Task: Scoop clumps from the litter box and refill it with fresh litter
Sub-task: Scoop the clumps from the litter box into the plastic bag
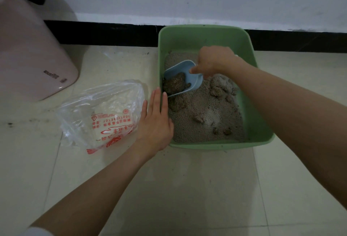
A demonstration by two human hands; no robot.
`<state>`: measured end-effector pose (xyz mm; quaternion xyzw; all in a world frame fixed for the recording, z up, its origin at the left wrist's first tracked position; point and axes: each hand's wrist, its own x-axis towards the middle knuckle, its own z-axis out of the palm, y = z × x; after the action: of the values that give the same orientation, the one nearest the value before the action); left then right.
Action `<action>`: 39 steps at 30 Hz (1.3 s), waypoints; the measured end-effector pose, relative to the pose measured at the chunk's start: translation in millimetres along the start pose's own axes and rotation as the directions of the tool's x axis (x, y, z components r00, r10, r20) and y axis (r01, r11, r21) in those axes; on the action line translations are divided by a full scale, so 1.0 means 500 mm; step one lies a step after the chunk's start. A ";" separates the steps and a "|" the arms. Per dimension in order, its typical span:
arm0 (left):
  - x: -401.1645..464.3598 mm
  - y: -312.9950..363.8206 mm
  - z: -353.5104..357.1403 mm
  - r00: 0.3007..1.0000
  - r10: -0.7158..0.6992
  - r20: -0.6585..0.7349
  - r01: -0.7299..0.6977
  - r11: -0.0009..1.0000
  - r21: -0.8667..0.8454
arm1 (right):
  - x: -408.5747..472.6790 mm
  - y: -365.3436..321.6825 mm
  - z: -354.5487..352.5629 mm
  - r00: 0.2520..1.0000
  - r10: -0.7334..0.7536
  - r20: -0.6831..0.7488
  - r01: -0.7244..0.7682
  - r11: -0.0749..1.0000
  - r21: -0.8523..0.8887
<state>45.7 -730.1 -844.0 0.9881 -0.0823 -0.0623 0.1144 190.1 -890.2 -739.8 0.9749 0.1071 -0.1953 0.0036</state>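
So the right hand (212,60) has its fingers curled round the handle of the blue scoop (183,75), and the scoop is down in the green box (262,123) near the left wall with a big brown clump (175,83) sitting at its mouth, half in and half spilling over the front lip from what I can see. The left hand (155,121) is flat, fingers straight and together, resting against the outside of the box's left rim, holding nothing. The plastic bag (101,115) lies crumpled on the floor just left of that hand, and I can't tell if its mouth is really open. That's my main worry: lifting a loaded scoop over the rim toward a floppy bag nobody is holding open looks like a recipe for the clump landing on the tiles. The clump also looks wide for the scoop, so any tilt forward on the way up and it could roll off or break, scattering bits back into the litter (202,115). More clumps (218,88) sit by the right wall and a few small ones near the front, so the scooping part is nowhere near done and no refill yet. If the left hand lets go, the box could skid when the scoop digs. There's also a pink bin (32,57) off to the left, well apart from all this.
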 end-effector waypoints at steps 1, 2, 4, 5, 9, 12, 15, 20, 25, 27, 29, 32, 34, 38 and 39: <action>0.001 0.001 -0.002 1.000 -0.003 0.016 0.003 1.000 0.001 | 0.001 0.002 0.003 1.000 0.000 -0.021 -0.001 1.000 -0.005; 0.001 0.002 -0.003 0.999 -0.006 0.036 0.006 1.000 0.004 | 0.002 0.004 0.008 0.999 0.005 -0.036 -0.005 1.000 -0.004; 0.000 0.004 -0.007 0.998 -0.007 0.056 0.006 1.000 0.009 | 0.002 0.014 0.021 0.998 0.032 -0.055 -0.030 0.999 0.025; 0.000 0.004 -0.009 0.998 -0.008 0.055 0.008 1.000 0.011 | 0.001 0.021 0.030 0.997 0.052 -0.059 -0.049 0.997 0.053; -0.001 0.005 -0.010 0.998 -0.014 0.067 0.013 1.000 0.011 | -0.013 0.062 0.077 0.985 0.172 -0.021 -0.160 0.949 0.271; 0.000 0.006 -0.012 0.997 -0.018 0.069 0.018 1.000 0.007 | -0.028 0.080 0.119 0.976 0.213 0.039 -0.206 0.856 0.474; -0.002 0.006 -0.014 0.997 -0.022 0.080 0.020 1.000 0.019 | -0.042 0.086 0.152 0.977 0.207 0.050 -0.197 0.791 0.579; -0.001 0.007 -0.017 0.994 -0.034 0.101 0.030 0.999 0.043 | -0.066 0.099 0.178 0.971 0.218 0.097 -0.216 0.627 0.749; -0.001 0.005 -0.017 0.994 -0.030 0.100 0.026 0.999 0.037 | -0.110 0.116 0.189 0.961 0.265 0.079 -0.204 0.488 0.848; -0.001 0.005 -0.019 0.994 -0.024 0.105 0.022 0.999 0.024 | -0.124 0.119 0.189 0.959 0.277 0.065 -0.188 0.447 0.875; 0.000 0.004 -0.020 0.994 -0.014 0.108 0.013 1.000 0.008 | -0.136 0.117 0.183 0.958 0.284 0.039 -0.169 0.447 0.878; 0.003 -0.004 -0.019 0.991 0.020 0.134 -0.015 0.999 -0.040 | -0.154 0.103 0.162 0.958 0.287 -0.016 -0.132 0.486 0.864; 0.005 -0.012 -0.023 0.987 0.049 0.154 -0.037 0.996 -0.082 | -0.166 0.085 0.145 0.957 0.287 -0.047 -0.100 0.478 0.873; -0.021 -0.043 -0.036 0.985 0.112 0.131 -0.095 0.987 -0.132 | -0.185 0.023 0.101 0.962 0.248 -0.114 -0.009 0.446 0.895; -0.039 -0.056 -0.035 0.988 0.120 0.097 -0.104 0.982 -0.158 | -0.189 0.001 0.090 0.966 0.227 -0.120 0.006 0.448 0.894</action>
<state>33.3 -696.1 -831.5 0.9654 -0.1390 -0.1142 0.1886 87.9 -912.6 -745.3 0.8531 -0.0749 -0.1113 -0.5043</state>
